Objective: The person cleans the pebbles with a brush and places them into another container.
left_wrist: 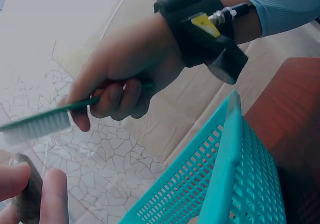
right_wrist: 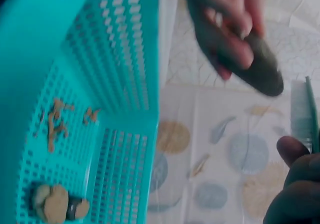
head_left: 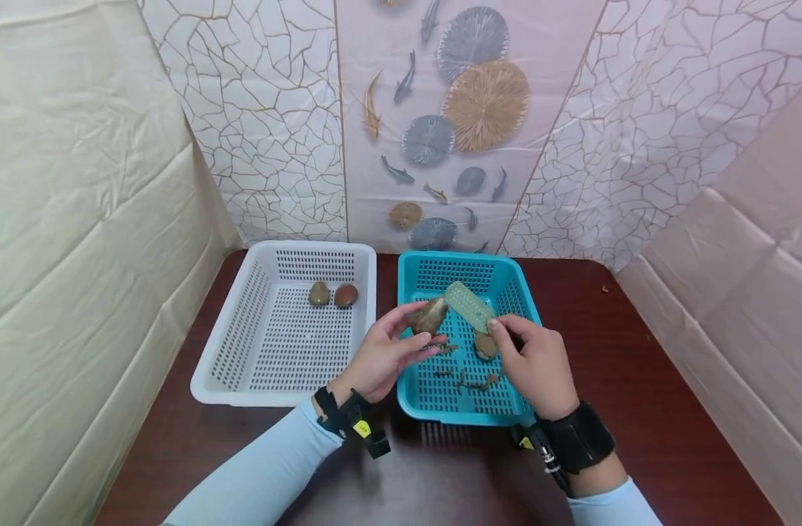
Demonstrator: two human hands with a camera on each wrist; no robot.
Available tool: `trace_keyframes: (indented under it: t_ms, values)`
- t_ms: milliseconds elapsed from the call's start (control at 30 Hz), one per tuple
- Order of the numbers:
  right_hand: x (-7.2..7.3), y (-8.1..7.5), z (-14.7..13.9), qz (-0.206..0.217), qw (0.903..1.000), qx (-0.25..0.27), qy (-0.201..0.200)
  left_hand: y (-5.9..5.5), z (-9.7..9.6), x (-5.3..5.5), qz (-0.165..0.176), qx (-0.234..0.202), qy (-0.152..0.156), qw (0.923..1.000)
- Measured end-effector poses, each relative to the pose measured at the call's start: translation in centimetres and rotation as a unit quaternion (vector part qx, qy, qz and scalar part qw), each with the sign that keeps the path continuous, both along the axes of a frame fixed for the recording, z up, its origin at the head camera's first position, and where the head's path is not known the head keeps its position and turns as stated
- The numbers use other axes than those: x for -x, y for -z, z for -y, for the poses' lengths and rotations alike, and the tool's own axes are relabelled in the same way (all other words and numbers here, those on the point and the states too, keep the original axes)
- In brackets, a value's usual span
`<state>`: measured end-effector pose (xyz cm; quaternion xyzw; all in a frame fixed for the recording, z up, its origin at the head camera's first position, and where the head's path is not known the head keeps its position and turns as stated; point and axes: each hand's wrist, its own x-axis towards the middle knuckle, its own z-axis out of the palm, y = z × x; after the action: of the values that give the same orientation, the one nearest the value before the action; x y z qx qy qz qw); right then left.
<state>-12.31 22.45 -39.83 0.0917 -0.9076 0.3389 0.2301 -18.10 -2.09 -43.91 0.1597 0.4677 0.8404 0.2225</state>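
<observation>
My left hand point(head_left: 391, 351) holds a greyish-brown stone point(head_left: 430, 316) between thumb and fingers, above the left side of the teal basket point(head_left: 407, 387). In my right hand point(head_left: 539, 365) is a green brush point(head_left: 468, 307), its handle gripped in curled fingers. The left wrist view shows the white bristles point(left_wrist: 40, 126) facing down, just above the stone. From the right wrist view, the stone point(right_wrist: 260, 67) and the brush point(right_wrist: 305, 112) stand a short gap apart. Inside the teal basket lie a mud-caked stone point(head_left: 485, 345) and several brown clay scraps point(head_left: 480, 382).
A white basket point(head_left: 207, 387) stands to the left, with an olive stone point(head_left: 319, 294) and a reddish-brown stone point(head_left: 345, 295) in it. Both baskets rest on a dark red-brown table point(head_left: 605, 365). Patterned cloth point(head_left: 283, 131) hangs behind and at the sides.
</observation>
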Motion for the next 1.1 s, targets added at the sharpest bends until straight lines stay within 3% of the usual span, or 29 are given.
trace_keyframes:
  t_ms: [133,267,367,567,733,867,1000,1100]
  values:
    - [-0.1,0.1,0.2,0.020,0.9995,0.004,-0.023,0.0,0.0,0.0,-0.013,0.019,-0.016,0.9996]
    - [0.1,0.0,0.1,0.007,0.9997,-0.013,0.020,0.1,0.1,-0.1,-0.037,0.032,-0.046,0.9977]
    - [-0.1,-0.1,0.1,-0.005,0.9996,-0.009,0.026,0.2,0.1,-0.1,-0.049,0.036,-0.064,0.9961]
    - [-0.5,0.2,1.2,0.002,0.9996,0.006,-0.029,0.1,0.1,0.0,-0.060,0.053,-0.082,0.9935]
    - [-0.5,1.0,1.8,0.054,0.9973,-0.001,-0.050,0.1,0.0,-0.1,-0.051,0.073,-0.089,0.9920]
    - [-0.2,1.4,1.4,0.066,0.9974,-0.005,-0.027,0.2,0.0,-0.1,-0.057,0.082,-0.095,0.9905]
    - [0.0,1.4,0.6,0.043,0.9989,-0.014,0.009,0.2,0.1,-0.1,-0.063,0.091,-0.104,0.9885]
    - [-0.1,1.2,0.7,0.025,0.9996,-0.010,0.008,0.2,0.1,0.0,-0.069,0.096,-0.111,0.9868]
